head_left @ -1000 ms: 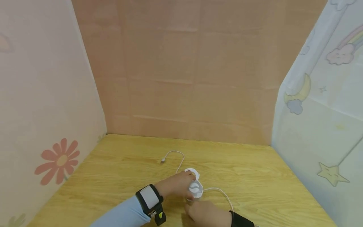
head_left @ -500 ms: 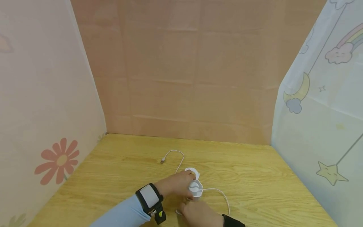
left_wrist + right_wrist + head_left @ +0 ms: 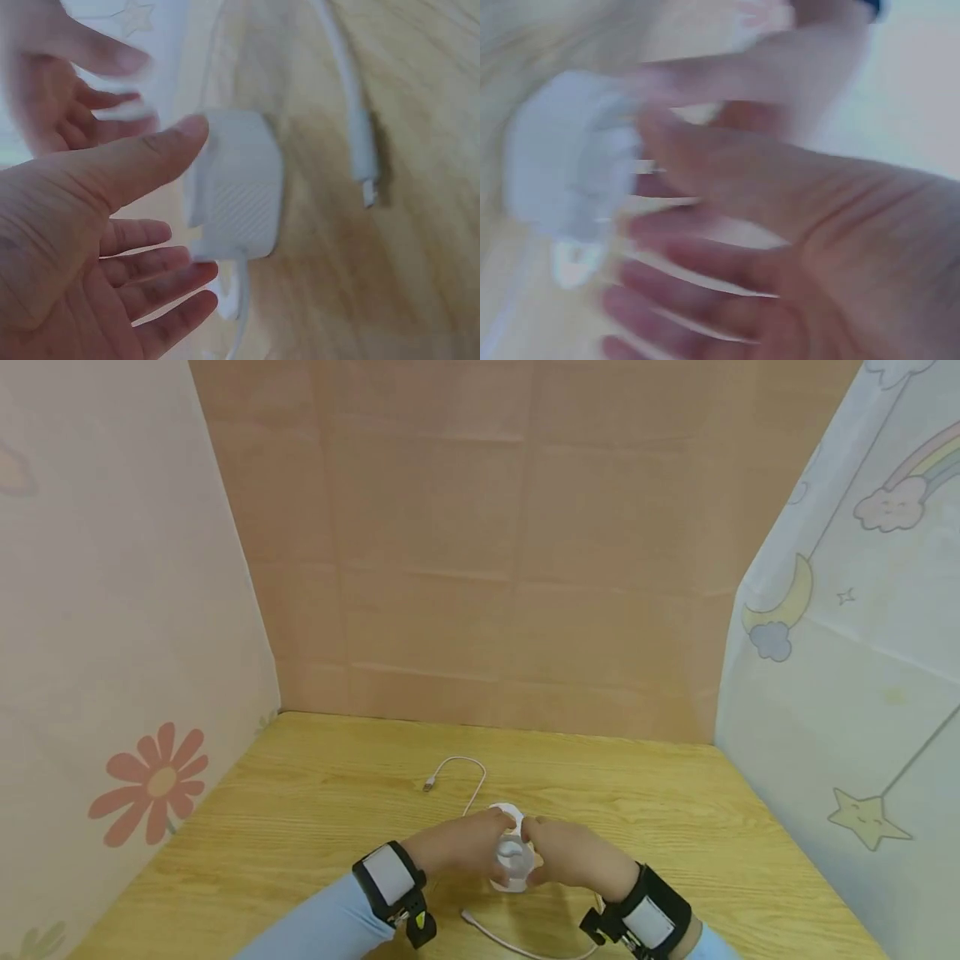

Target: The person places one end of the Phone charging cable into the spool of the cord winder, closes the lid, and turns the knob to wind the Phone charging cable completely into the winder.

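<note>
A small white case (image 3: 514, 858) with several flat sides and a round hub inside stands on the table, a white ring-shaped part (image 3: 511, 811) at its far side. My left hand (image 3: 471, 843) holds the case's left side, thumb at one edge and fingertips at another; its ribbed wall (image 3: 244, 180) faces the left wrist view. Close by on the right is my right hand (image 3: 576, 860), fingers spread and blurred. Whether it touches the case I cannot tell. From the case runs a thin white cable (image 3: 475, 792); its small metal-tipped plug (image 3: 365, 161) lies loose on the table.
The cable's other end, a USB plug (image 3: 430, 783), lies farther back on the wood-grain table (image 3: 360, 752). A loop of cable (image 3: 525, 952) crosses the table's near part. A brown backdrop (image 3: 517, 568) and patterned side sheets (image 3: 840, 710) surround the table.
My right hand has let go of the cable's near end, which now lies on the table, and has moved up to the case's right side. My left hand stays in place.
</note>
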Tool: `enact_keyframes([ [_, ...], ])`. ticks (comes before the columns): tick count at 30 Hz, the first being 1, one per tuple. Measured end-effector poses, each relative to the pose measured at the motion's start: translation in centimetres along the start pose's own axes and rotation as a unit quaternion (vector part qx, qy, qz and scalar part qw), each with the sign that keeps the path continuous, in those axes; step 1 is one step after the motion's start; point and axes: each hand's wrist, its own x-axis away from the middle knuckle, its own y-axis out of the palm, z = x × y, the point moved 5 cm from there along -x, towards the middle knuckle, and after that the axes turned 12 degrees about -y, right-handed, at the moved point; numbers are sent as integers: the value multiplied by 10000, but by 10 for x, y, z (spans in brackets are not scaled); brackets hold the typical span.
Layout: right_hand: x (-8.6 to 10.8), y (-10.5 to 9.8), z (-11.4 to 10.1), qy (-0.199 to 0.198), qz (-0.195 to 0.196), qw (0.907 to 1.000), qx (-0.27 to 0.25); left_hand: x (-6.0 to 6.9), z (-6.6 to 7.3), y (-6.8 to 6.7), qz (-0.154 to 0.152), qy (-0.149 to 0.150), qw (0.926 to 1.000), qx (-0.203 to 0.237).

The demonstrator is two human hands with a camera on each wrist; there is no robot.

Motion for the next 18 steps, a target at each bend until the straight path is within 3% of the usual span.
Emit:
enact_keyframes([
  [4, -11, 9, 9, -201, 256, 9994, 79, -2, -18, -10, 58, -377, 9991, 206],
  [8, -18, 22, 13, -317, 270, 9991, 14, -12, -49, -26, 588, -653, 9959, 208],
  [11, -20, 24, 14, -349, 356, 9988, -28, -20, -80, -35, 1106, -929, 9889, 340],
  [14, -21, 23, 14, -464, 410, 9981, 4, -28, -108, -35, 1426, -1254, 9811, 367],
  [18, -25, 25, 14, -534, 445, 9976, 5, -31, -123, -31, 1522, -1492, 9765, 314],
])
